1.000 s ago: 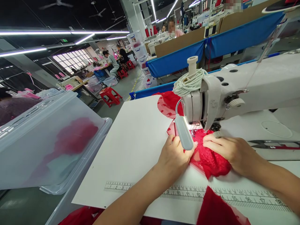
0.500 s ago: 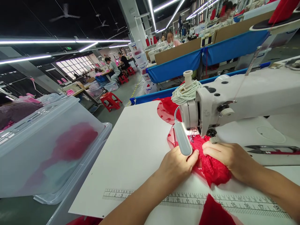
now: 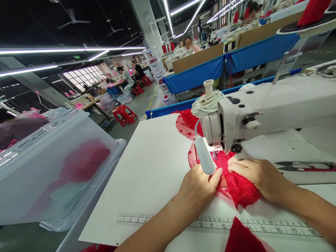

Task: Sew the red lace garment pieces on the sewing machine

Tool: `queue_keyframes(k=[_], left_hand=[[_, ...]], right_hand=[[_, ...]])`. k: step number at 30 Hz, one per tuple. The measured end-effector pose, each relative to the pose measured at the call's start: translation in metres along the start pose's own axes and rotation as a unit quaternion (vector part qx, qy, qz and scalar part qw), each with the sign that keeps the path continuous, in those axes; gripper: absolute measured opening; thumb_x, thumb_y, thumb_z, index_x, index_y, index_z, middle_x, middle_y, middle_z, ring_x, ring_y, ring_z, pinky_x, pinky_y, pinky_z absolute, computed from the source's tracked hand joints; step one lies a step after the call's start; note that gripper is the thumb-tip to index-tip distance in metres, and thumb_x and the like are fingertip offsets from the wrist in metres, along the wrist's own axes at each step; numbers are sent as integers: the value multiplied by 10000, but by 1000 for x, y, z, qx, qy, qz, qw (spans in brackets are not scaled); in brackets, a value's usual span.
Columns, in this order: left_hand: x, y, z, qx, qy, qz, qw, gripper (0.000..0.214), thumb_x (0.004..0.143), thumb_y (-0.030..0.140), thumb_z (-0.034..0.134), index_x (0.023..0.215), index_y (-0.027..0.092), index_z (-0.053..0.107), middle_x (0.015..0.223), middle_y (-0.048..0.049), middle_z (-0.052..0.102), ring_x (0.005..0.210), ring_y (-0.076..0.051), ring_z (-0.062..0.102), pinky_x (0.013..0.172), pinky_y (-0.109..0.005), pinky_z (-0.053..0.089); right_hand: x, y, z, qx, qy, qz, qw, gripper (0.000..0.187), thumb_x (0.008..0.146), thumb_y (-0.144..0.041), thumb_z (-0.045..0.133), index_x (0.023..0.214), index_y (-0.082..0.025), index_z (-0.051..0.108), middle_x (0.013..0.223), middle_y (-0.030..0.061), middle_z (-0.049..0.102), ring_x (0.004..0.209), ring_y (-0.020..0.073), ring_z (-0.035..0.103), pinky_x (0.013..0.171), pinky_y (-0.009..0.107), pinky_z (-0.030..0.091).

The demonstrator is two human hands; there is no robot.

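Observation:
Red lace fabric (image 3: 243, 189) lies bunched under the needle end of a white sewing machine (image 3: 278, 105). My left hand (image 3: 201, 183) is closed on the fabric's left edge, thumb on top; a grey lamp head (image 3: 204, 155) hides part of its fingers. On the right, my right hand (image 3: 256, 175) grips the gathered lace just in front of the presser foot (image 3: 215, 155). Sheer red fabric with small dots (image 3: 185, 126) spreads out behind the needle. Another red fabric piece (image 3: 243, 238) hangs at the table's near edge.
Thread snips (image 3: 307, 166) lie right of my right hand. A printed ruler (image 3: 210, 224) runs along the front of the white table (image 3: 131, 168). Left of it stands a translucent plastic bin (image 3: 47, 175) with red fabric inside. Beyond are a red stool (image 3: 124, 114) and people at other machines.
The view has shifted slightly. Both hands keep their grip, and the lace by my right hand has shifted a little, with a small gap showing beside my left thumb.

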State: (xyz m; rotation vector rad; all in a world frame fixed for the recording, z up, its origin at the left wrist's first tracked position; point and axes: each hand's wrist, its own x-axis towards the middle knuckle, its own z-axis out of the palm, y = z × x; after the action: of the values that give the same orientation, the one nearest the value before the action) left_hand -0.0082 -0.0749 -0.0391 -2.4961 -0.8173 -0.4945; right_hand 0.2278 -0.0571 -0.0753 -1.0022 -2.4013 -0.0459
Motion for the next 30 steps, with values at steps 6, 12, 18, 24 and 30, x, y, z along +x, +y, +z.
queue_keyframes(k=[6,12,18,24,30], left_hand=[[-2,1,3,22,-33,11,999,287,960,38,493,1187,97,660,918,-131,730,699,-185,665,528,-278,477],[-1,1,3,17,-2,4,1000,289,974,39,456,1147,108,678,951,-135,749,683,-185,658,519,-289,450],[-5,-3,7,9,-9,3,1000,334,927,25,483,1181,114,681,1008,-150,748,777,-216,676,587,-313,459],[-2,-6,3,-46,-51,-27,997,421,931,279,505,1288,124,665,995,-168,733,904,-299,653,794,-470,491],[2,-2,6,-52,-20,-53,997,311,930,366,520,1039,148,713,878,-113,703,731,-228,615,614,-338,479]], right_hand=[[4,-3,-6,12,-13,10,1000,309,975,-66,341,767,-231,499,683,10,563,538,158,472,485,287,278],[4,-3,-5,-5,-2,10,1000,294,986,-88,353,820,-231,548,687,8,570,531,170,480,488,295,291],[5,-2,-3,-5,-17,32,999,279,937,-51,366,805,-232,532,705,13,587,525,166,496,488,297,320],[6,0,-3,21,-26,30,999,252,893,-69,390,872,-239,575,722,14,622,521,170,520,475,293,328],[3,1,-5,19,-12,4,1000,498,769,-99,480,1228,-239,616,990,65,705,615,186,599,501,297,379]])
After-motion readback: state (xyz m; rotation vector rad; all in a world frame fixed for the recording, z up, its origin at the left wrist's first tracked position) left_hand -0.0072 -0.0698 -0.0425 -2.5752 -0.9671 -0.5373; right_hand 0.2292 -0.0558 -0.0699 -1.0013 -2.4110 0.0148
